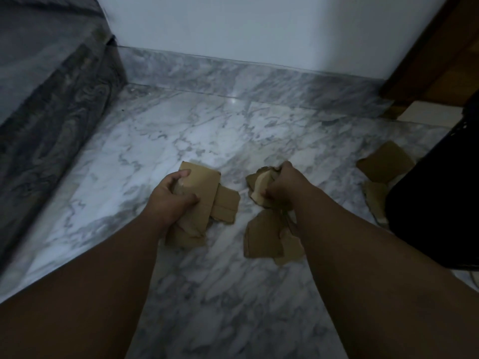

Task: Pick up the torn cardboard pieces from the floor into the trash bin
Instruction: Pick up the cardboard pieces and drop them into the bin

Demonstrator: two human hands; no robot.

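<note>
Left hand point(171, 198) gripping a stack of torn cardboard pieces point(201, 195) over the marble floor point(155, 141), right hand point(281, 187) clutching a crumpled cardboard bunch point(259, 185), more pieces point(267, 237) beneath it, loose pieces point(386, 161) beside the black trash bin point(435, 203) at right

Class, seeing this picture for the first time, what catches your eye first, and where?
Two hands at the centre: the left hand grips flat brown cardboard pieces, the right hand clutches a crumpled bunch. More torn pieces lie on the marble floor beside the right wrist, others at far right against a black bin.
</note>
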